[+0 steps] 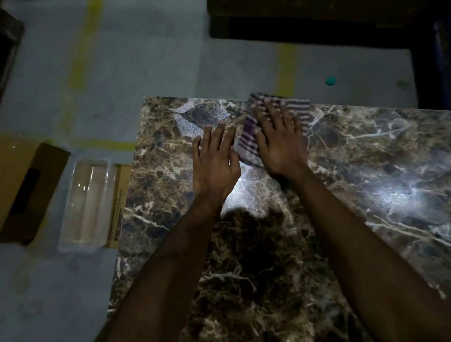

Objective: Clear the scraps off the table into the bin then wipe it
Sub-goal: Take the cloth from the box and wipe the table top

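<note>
A purple and white striped cloth [298, 110] lies on the dark marble table [379, 168] near its far edge. My right hand [277, 142] presses flat on the cloth with fingers spread and straight. My left hand [214, 159] rests flat on the bare marble just left of the cloth, fingers straight and pointing away from me. No scraps show on the tabletop. No bin is clearly visible.
On the grey floor left of the table lie a brown cardboard box [28, 191] and a clear plastic tray [87, 204]. A small teal object [330, 80] sits on the floor beyond the table. Dark furniture [310, 14] stands at the back.
</note>
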Motion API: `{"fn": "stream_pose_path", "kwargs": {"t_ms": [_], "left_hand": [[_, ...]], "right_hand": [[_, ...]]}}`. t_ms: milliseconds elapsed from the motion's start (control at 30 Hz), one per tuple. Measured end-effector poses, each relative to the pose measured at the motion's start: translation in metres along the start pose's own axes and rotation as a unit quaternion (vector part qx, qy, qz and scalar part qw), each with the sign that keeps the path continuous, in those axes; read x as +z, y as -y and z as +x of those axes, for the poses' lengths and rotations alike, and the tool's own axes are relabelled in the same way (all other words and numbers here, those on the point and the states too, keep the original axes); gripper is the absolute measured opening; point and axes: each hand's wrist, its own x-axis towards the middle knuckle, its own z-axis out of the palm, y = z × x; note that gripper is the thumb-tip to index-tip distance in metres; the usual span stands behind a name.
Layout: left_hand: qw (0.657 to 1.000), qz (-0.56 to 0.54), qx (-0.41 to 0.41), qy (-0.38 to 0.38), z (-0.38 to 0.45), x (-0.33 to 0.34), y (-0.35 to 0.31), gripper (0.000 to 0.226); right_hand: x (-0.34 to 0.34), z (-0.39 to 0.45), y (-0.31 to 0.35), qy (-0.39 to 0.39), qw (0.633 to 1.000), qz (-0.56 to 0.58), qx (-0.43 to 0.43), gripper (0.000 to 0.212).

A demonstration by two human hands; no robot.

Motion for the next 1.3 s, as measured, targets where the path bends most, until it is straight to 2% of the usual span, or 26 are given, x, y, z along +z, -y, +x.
{"fn": "stream_pose_path", "kwargs": {"t_ms": [100, 167, 300, 400, 533, 600, 667, 767, 867, 967, 1033, 1100, 1200, 1300], "left_hand": [[1.0, 0.002, 0.0, 0.002, -0.001, -0.001, 0.0, 0.054], [1.0, -0.002, 0.0, 0.003, 0.0, -0.002, 0.0, 0.054], [1.0, 0.004, 0.003, 0.004, 0.0, -0.001, 0.0, 0.054], [1.0, 0.006, 0.001, -0.001, -0.002, 0.0, 0.001, 0.054], [1.0, 0.01, 0.009, -0.002, -0.001, 0.001, 0.002, 0.053], [1.0, 0.004, 0.014, 0.001, -0.001, 0.0, 0.001, 0.052], [0.999, -0.001, 0.037, 0.001, -0.001, 0.0, 0.0, 0.051], [0.998, -0.011, 0.066, 0.002, 0.001, 0.001, 0.0, 0.051], [0.998, -0.024, 0.062, 0.001, 0.0, 0.001, 0.001, 0.051], [0.997, -0.026, 0.067, -0.006, 0.002, 0.0, 0.001, 0.051], [0.997, -0.024, 0.071, -0.004, 0.001, 0.0, 0.002, 0.05], [0.997, -0.028, 0.071, 0.005, 0.001, -0.002, 0.002, 0.051], [0.997, -0.028, 0.072, 0.008, 0.0, -0.003, 0.002, 0.05], [0.995, -0.019, 0.097, -0.004, 0.002, -0.002, 0.003, 0.049]], "right_hand": [[-0.002, -0.033, -0.005, 0.021, 0.997, -0.008, -0.068, 0.055], [-0.007, -0.041, -0.023, 0.029, 0.997, -0.008, -0.07, 0.055], [-0.011, -0.017, -0.055, -0.007, 0.999, 0.003, 0.048, 0.058], [-0.007, 0.002, -0.034, -0.011, 0.996, 0.013, 0.083, 0.059], [-0.004, -0.029, -0.017, 0.0, 1.0, 0.0, -0.024, 0.056], [-0.006, -0.057, -0.028, 0.016, 0.999, -0.006, -0.037, 0.055], [-0.012, -0.071, -0.049, 0.016, 1.0, -0.008, 0.01, 0.055], [-0.019, -0.048, -0.065, -0.005, 0.997, -0.004, 0.073, 0.057], [-0.017, -0.016, -0.045, -0.005, 0.995, 0.005, 0.104, 0.062], [-0.007, -0.027, -0.016, 0.003, 0.999, -0.004, 0.053, 0.059], [-0.003, -0.063, -0.007, 0.019, 1.0, -0.015, 0.004, 0.055], [-0.008, -0.097, -0.013, 0.032, 0.999, -0.019, -0.008, 0.055], [-0.018, -0.11, -0.041, 0.032, 0.999, -0.024, 0.037, 0.056], [-0.019, -0.069, -0.048, -0.002, 0.992, -0.012, 0.129, 0.057]]}}
